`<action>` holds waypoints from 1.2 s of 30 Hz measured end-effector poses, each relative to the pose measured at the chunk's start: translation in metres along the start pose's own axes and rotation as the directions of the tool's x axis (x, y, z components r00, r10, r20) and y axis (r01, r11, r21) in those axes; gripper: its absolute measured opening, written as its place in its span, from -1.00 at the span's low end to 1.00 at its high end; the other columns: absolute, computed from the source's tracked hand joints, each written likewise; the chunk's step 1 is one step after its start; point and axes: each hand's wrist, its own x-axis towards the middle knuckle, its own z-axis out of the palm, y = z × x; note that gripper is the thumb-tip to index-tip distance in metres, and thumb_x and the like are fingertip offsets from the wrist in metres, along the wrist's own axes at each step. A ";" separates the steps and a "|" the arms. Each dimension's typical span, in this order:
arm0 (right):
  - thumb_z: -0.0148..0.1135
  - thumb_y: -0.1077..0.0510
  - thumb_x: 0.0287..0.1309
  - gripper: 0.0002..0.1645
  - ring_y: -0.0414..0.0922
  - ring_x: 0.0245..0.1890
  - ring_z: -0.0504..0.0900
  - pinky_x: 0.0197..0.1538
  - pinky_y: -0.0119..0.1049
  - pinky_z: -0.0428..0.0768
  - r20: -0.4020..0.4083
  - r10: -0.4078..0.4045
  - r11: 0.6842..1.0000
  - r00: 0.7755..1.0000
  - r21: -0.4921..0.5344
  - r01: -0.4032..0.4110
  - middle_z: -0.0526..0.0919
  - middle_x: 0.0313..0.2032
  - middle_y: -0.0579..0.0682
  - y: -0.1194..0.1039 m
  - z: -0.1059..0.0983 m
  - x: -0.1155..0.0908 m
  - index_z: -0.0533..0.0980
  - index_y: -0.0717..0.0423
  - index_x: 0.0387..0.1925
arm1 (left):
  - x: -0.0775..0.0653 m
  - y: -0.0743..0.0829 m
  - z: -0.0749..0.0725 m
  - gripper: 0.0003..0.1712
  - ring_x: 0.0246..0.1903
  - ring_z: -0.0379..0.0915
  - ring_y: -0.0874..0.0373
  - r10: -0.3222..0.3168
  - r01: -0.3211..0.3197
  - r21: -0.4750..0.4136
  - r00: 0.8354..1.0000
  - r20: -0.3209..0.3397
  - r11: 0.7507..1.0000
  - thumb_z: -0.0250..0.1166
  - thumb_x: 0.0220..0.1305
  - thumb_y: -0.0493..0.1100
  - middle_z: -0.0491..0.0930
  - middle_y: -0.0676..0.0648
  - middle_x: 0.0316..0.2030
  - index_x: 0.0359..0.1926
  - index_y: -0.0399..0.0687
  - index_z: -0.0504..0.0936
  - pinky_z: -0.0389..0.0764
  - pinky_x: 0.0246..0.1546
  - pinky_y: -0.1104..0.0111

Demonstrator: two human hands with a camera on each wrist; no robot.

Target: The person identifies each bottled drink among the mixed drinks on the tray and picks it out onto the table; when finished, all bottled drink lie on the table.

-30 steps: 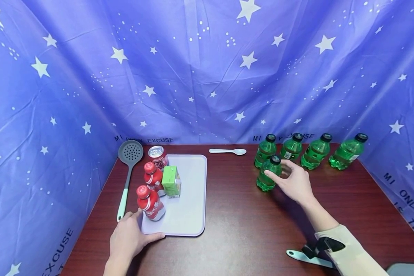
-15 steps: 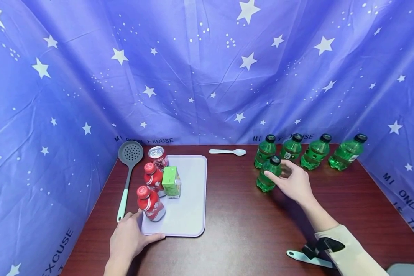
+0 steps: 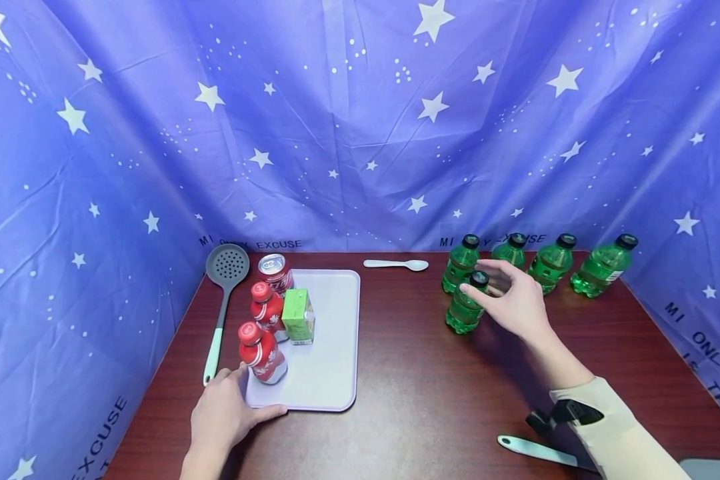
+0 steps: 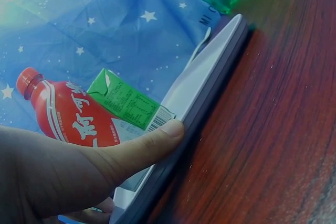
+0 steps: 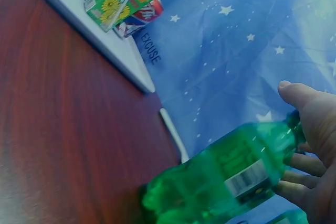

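My right hand [image 3: 519, 303] is spread beside a small green bottle [image 3: 465, 312] that stands upright on the table. In the right wrist view the thumb is apart from the bottle, with the fingers behind its black-capped neck. My left hand [image 3: 223, 410] rests at the near left corner of a pale tray [image 3: 336, 373], its straight thumb [image 4: 142, 150] on the rim. On the tray stand two red bottles, one in front [image 3: 265, 360] and one behind [image 3: 267, 310], a green drink carton [image 3: 299, 320] and a red can [image 3: 276, 273].
Several more green bottles [image 3: 551, 267] line the back right. A white spoon [image 3: 396, 264] lies at the back edge, a slotted skimmer [image 3: 227, 267] left of the tray. A pale green handle [image 3: 537, 450] sticks out beside the right sleeve. A star-printed curtain [image 3: 360, 133] surrounds the table.
The right hand has let go of the green bottle: its fingers have spread and moved slightly up and right, while the bottle stays put. The left hand and tray have not moved.
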 end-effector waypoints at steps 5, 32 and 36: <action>0.62 -0.06 0.16 -0.36 -0.46 -0.02 0.76 0.02 -0.76 0.55 -0.012 -0.050 0.998 0.999 0.040 0.050 0.82 0.08 0.09 -0.018 -0.004 0.010 0.66 0.04 0.24 | 0.000 0.000 -0.001 0.41 -0.15 0.67 -0.24 -0.005 0.005 -0.001 1.000 0.007 1.000 0.71 -0.46 0.54 0.67 -0.34 -0.09 0.26 -0.41 0.63 0.75 -0.18 -0.18; 0.69 0.12 0.06 -0.39 0.01 0.11 0.83 0.20 -0.30 0.72 -0.006 -0.334 0.873 0.943 0.374 0.312 0.83 0.07 0.03 -0.137 0.069 0.043 0.70 0.02 0.18 | 0.001 0.004 -0.004 0.44 -0.14 0.65 -0.22 -0.035 0.034 0.013 0.998 0.060 0.999 0.68 -0.46 0.59 0.66 -0.35 -0.09 0.27 -0.43 0.62 0.75 -0.14 -0.20; 0.67 0.10 0.08 -0.39 0.01 0.12 0.82 0.18 -0.30 0.73 0.058 -0.354 0.855 0.933 0.423 0.299 0.83 0.10 0.03 -0.150 0.084 0.041 0.69 0.00 0.20 | 0.002 0.003 -0.004 0.45 -0.14 0.66 -0.22 -0.033 0.033 0.012 0.998 0.057 0.999 0.67 -0.46 0.60 0.67 -0.35 -0.08 0.27 -0.43 0.61 0.75 -0.14 -0.20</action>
